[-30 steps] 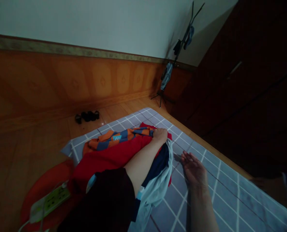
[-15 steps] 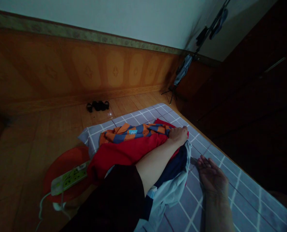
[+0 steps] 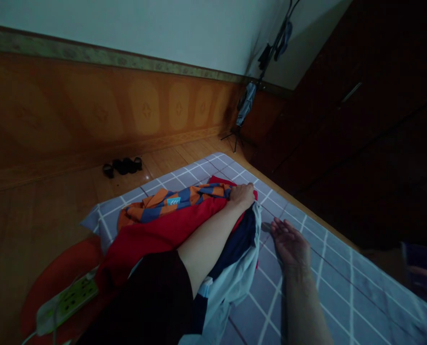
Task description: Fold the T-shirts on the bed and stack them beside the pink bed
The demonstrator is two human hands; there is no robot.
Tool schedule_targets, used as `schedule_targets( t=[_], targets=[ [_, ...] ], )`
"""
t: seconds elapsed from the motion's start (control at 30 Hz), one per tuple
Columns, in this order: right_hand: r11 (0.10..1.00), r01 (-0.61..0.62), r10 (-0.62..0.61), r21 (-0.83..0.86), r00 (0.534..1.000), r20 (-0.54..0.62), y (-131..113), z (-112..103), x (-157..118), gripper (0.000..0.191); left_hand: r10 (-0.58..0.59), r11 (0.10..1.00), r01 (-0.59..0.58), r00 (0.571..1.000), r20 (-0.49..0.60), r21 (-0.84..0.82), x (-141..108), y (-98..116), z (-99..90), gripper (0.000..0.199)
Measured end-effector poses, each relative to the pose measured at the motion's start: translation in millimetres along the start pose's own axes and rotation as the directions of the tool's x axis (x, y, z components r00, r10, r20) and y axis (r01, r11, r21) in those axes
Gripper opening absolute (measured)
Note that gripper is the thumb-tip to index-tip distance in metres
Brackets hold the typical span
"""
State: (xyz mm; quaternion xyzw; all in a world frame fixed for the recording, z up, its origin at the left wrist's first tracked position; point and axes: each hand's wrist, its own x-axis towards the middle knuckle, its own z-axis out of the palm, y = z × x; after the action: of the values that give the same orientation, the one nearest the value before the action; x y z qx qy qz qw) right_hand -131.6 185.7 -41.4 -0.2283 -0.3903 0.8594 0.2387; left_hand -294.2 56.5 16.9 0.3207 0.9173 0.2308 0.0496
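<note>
My left hand, at the end of an arm in a dark sleeve, has its fingers curled on the right end of a pile of clothes. Under and beside it are a red garment and an orange-and-blue checked garment with a small light-blue label. Nearer to me lies a navy and pale-blue garment, partly covered by my forearm. Right of the pile, my right hand is palm up with loosely bent fingers apart, holding nothing, just over the checked bedsheet.
Left of the bed, a green-and-white power strip rests on a round red stool. Black sandals are on the floor by the wall. A coat stand with hanging items stands beyond, and a dark wardrobe fills the right.
The view has turned right, so everything sits further left in the picture. My left hand remains on the clothes, and my right hand is still open beside them.
</note>
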Motion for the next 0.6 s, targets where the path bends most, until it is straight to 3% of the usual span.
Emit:
schedule_targets(
  t=[0.6],
  targets=[
    [0.997,0.019,-0.025,0.071,0.995,0.096,1.1,-1.3,-2.3,0.015,-0.012,0.991,0.015,1.0,-0.019,0.131,3.4,4.3,8.2,0.028]
  ],
)
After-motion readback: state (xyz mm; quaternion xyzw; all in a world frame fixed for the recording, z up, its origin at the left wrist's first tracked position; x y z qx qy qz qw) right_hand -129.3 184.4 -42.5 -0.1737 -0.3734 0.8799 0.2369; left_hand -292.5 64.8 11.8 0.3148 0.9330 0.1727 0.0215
